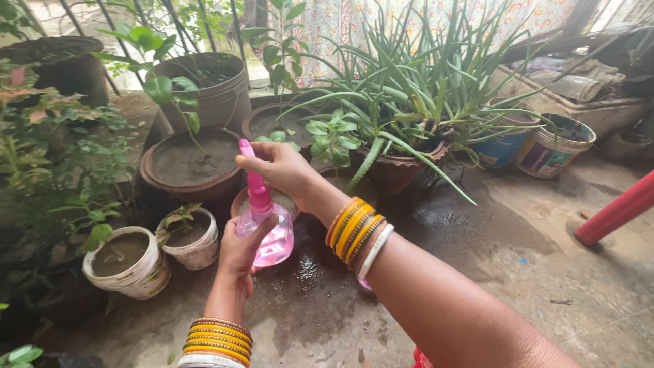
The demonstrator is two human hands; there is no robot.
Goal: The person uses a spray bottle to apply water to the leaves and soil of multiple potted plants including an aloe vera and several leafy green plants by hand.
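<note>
Above the wet concrete floor (477, 252), both hands hold a pink translucent plastic spray bottle (267, 225) upright. The left hand (240, 255) cups the round body from below, fingers curled around it; the right hand (279, 167) is closed over the pink spray head at the top. Just beyond stand a brown clay pot of soil (187, 163), two small white pots (129, 262) and a spiky aloe plant (409, 95). Bare floor lies open to the right, up to a red pole (616, 211).

Potted aloe (409, 102), white tubs (129, 262), red pole (616, 211)
</note>
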